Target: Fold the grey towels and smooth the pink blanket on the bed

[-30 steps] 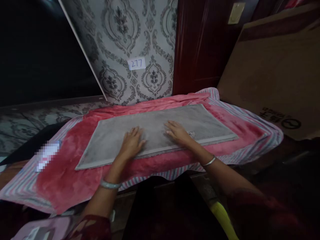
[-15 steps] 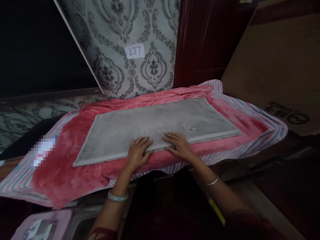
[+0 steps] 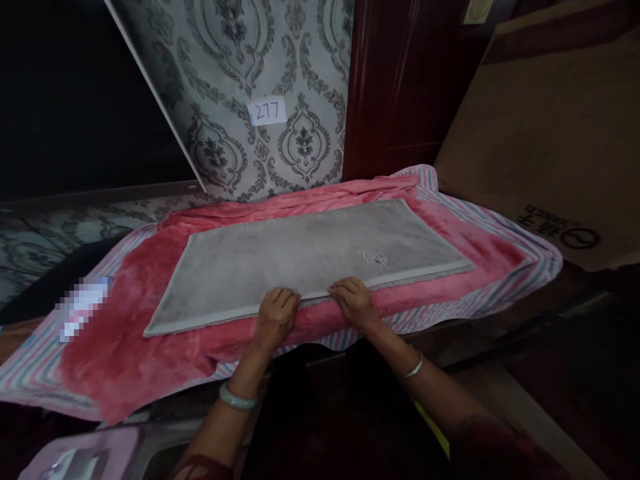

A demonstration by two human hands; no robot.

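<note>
A grey towel (image 3: 280,250), folded into a long rectangle with a small embroidered patch at its right, lies flat on a pink plush blanket (image 3: 125,293). At the middle of the towel's near edge, my left hand (image 3: 277,317) has its fingers curled over the border. A short way to the right, my right hand (image 3: 355,303) pinches the same edge. Both thumbs are tucked under and hidden. The near border looks slightly lifted between the two hands.
The blanket's striped border (image 3: 520,280) hangs over the front. A dark screen (image 3: 90,100) stands at left, a large cardboard box (image 3: 545,133) at right. A patterned wall with a paper label (image 3: 267,111) rises behind. A pink object (image 3: 90,453) sits at lower left.
Both hands have drawn back from lying flat on the towel to its near edge, and their fingers have closed on it. The view has shifted slightly.
</note>
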